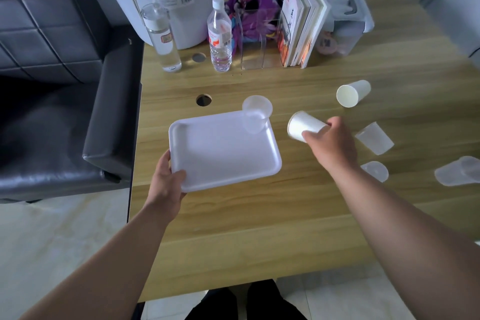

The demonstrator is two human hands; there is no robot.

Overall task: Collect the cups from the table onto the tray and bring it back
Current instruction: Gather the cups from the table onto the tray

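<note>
Your left hand grips the near corner of the white tray, keeping it flat above the surface. One clear cup stands in the tray's far corner. Your right hand holds a paper cup just right of the tray. Farther right, another paper cup and three clear cups lie waiting. Nothing blocks the way.

Head camera, looking steeply down, close over table.
</note>
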